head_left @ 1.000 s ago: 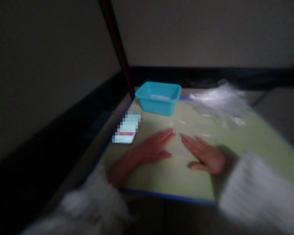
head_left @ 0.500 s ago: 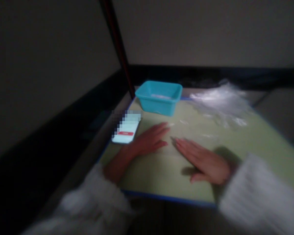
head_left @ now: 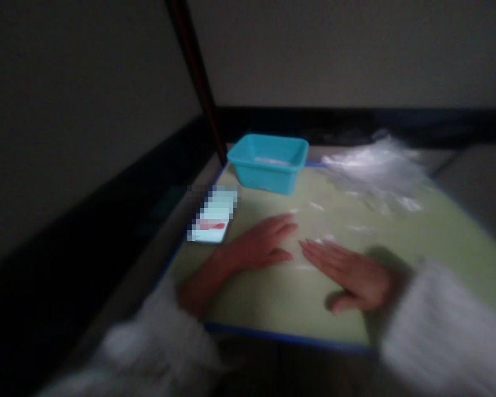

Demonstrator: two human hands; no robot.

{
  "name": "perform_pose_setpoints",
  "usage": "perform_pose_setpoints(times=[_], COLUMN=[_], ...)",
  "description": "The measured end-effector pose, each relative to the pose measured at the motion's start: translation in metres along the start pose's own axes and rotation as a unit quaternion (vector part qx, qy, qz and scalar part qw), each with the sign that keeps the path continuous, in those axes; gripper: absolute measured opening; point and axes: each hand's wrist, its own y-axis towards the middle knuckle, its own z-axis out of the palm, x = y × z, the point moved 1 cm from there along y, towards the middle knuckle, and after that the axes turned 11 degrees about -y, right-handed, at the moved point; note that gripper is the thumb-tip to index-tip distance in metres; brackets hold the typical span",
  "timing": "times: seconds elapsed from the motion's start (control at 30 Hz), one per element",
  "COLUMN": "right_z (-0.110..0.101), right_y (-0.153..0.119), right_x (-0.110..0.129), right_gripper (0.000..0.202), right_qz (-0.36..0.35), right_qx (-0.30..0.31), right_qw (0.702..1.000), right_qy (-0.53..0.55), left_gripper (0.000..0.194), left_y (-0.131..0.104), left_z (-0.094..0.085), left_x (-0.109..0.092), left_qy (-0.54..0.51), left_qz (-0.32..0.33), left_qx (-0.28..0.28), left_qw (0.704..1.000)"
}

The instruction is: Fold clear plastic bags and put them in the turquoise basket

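Observation:
A clear plastic bag (head_left: 326, 223) lies flat on the yellow-green tabletop (head_left: 273, 303), its outline hard to make out. My left hand (head_left: 267, 242) rests at its left side, fingers stretched out and the thumb apart. My right hand (head_left: 349, 273) lies palm down over its near right part, fingers straight and side by side, thumb spread. Neither hand has anything gripped in it. The fingertips of the two hands point towards each other with a small gap between them.
A turquoise plastic basket (head_left: 268, 176) stands at the back left, something pale inside. A heap of clear plastic bags (head_left: 376, 171) lies at the back right. A lit phone (head_left: 213, 218) sits by the left edge. Walls rise behind and to the left.
Both hands have slid slightly to the right over the clear plastic, which shows a little shifted glare. The basket, phone and heap stay in place.

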Motion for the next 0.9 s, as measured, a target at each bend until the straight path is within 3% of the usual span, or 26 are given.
perform_pose_setpoints(times=[0.3,0.57,0.9], right_z=[-0.008,-0.001,-0.014], right_y=[0.000,-0.009,-0.018], right_x=[-0.005,-0.009,-0.027], right_gripper=[0.087,0.088,0.081], right_qz=[0.046,0.078,0.090], right_qx=[-0.003,0.015,0.024], right_qw=[0.999,0.994,0.995], right_qy=[-0.016,-0.072,-0.034], left_gripper=[0.066,0.067,0.068], left_y=[0.006,0.005,0.006], left_z=[0.005,0.006,0.003], left_x=[-0.005,-0.007,-0.008], left_qy=[0.021,0.041,0.034], left_qz=[0.010,0.006,-0.002], left_qx=[0.014,0.021,0.014], left_qw=[1.000,0.999,0.999])
